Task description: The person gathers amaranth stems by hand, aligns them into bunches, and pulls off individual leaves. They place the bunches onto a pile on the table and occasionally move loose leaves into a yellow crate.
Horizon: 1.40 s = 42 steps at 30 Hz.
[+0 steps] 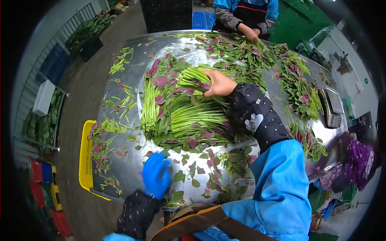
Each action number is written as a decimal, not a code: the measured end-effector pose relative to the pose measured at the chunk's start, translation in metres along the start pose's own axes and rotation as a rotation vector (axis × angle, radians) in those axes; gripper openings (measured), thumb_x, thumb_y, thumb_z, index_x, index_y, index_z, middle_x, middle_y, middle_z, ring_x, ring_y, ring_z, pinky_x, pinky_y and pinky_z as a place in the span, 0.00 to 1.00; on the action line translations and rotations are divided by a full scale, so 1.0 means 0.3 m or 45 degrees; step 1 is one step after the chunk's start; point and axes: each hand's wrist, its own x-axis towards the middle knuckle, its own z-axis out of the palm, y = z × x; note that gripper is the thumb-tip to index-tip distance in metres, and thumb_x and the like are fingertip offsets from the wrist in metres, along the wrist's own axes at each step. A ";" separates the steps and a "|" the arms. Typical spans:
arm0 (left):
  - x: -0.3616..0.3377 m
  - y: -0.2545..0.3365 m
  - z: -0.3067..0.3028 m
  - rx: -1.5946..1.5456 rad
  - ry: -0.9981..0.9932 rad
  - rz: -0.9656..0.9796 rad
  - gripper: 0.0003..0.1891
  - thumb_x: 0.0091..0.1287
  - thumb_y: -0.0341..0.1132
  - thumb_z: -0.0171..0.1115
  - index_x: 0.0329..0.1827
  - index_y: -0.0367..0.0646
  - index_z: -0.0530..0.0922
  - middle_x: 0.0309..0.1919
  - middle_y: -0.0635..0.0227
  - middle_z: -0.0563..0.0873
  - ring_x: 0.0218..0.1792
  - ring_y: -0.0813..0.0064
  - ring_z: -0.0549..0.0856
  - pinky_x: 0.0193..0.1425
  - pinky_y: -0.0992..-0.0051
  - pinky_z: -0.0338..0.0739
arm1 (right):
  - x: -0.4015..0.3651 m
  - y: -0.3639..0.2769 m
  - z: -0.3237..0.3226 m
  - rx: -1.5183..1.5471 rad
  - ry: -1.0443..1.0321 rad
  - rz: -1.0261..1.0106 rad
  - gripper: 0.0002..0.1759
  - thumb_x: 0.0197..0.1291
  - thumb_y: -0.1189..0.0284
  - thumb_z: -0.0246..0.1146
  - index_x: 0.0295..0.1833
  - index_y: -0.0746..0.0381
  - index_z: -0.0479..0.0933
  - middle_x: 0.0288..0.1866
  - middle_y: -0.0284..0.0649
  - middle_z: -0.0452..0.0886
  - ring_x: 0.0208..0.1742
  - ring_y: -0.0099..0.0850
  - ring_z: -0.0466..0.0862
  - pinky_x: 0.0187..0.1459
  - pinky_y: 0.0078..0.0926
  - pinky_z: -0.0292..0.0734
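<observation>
My right hand is closed around a bunch of leafy greens, its cut pale-green stem ends pointing left, above the pile on the metal table. My left hand, in a blue glove, hovers near the table's front edge, slightly blurred, with its fingers curved and apart and nothing visible in it. Beneath the right hand lies a large bundle of greens with stems to the left. Another row of upright-lying stems sits left of it. The leaves are green and purple.
Loose leaves and stem trimmings litter the metal table. A yellow basket hangs at the left edge. A digital scale stands at right beside more greens. Across the table, a co-worker's hands handle greens.
</observation>
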 end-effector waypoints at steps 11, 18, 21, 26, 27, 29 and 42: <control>0.532 -0.130 0.456 0.511 -0.283 0.165 0.40 0.60 0.60 0.54 0.69 0.39 0.61 0.67 0.55 0.65 0.69 0.56 0.62 0.72 0.54 0.49 | -0.060 -0.123 -0.033 -0.670 0.460 -0.078 0.25 0.38 0.73 0.64 0.48 0.57 0.71 0.33 0.49 0.80 0.38 0.50 0.81 0.37 0.44 0.76; 0.506 -0.146 0.464 0.426 -0.272 0.147 0.40 0.60 0.56 0.58 0.70 0.42 0.60 0.68 0.56 0.64 0.69 0.58 0.62 0.72 0.55 0.49 | -0.280 -0.361 -0.581 -1.299 1.123 0.176 0.18 0.42 0.76 0.65 0.43 0.65 0.75 0.32 0.39 0.80 0.33 0.29 0.81 0.35 0.26 0.75; 0.501 -0.143 0.464 0.435 -0.269 0.153 0.40 0.60 0.56 0.58 0.70 0.42 0.59 0.68 0.55 0.64 0.69 0.58 0.62 0.72 0.55 0.48 | -0.394 -0.513 -0.553 -1.165 1.145 -0.170 0.21 0.41 0.80 0.66 0.45 0.65 0.73 0.35 0.40 0.81 0.34 0.33 0.82 0.39 0.28 0.76; 0.486 -0.119 0.444 0.478 -0.229 0.119 0.42 0.59 0.61 0.56 0.70 0.42 0.59 0.70 0.57 0.62 0.71 0.57 0.58 0.73 0.54 0.45 | -0.462 -0.614 -0.359 -1.293 0.208 -0.614 0.21 0.43 0.77 0.64 0.47 0.59 0.74 0.31 0.34 0.78 0.32 0.33 0.80 0.32 0.30 0.73; 0.456 -0.080 0.410 0.382 -0.089 0.016 0.44 0.58 0.61 0.58 0.71 0.41 0.58 0.69 0.54 0.62 0.72 0.55 0.57 0.73 0.51 0.43 | -0.470 -0.639 -0.296 -1.264 0.053 -0.641 0.17 0.44 0.76 0.62 0.44 0.58 0.74 0.29 0.32 0.75 0.31 0.31 0.78 0.31 0.29 0.72; 0.355 0.023 0.276 -0.313 -0.089 -0.245 0.41 0.62 0.53 0.60 0.72 0.40 0.54 0.68 0.58 0.64 0.71 0.62 0.60 0.72 0.61 0.51 | -0.481 -0.655 -0.170 -1.169 -0.163 -0.738 0.10 0.46 0.73 0.59 0.37 0.57 0.73 0.26 0.31 0.71 0.30 0.29 0.75 0.32 0.28 0.69; -0.502 0.202 0.126 -2.143 -0.212 -1.576 0.21 0.64 0.35 0.58 0.58 0.36 0.70 0.46 0.57 0.81 0.47 0.64 0.82 0.53 0.63 0.78 | -0.520 -0.474 0.813 -0.461 -0.306 -1.052 0.21 0.51 0.73 0.55 0.53 0.55 0.71 0.55 0.42 0.72 0.61 0.39 0.70 0.61 0.38 0.65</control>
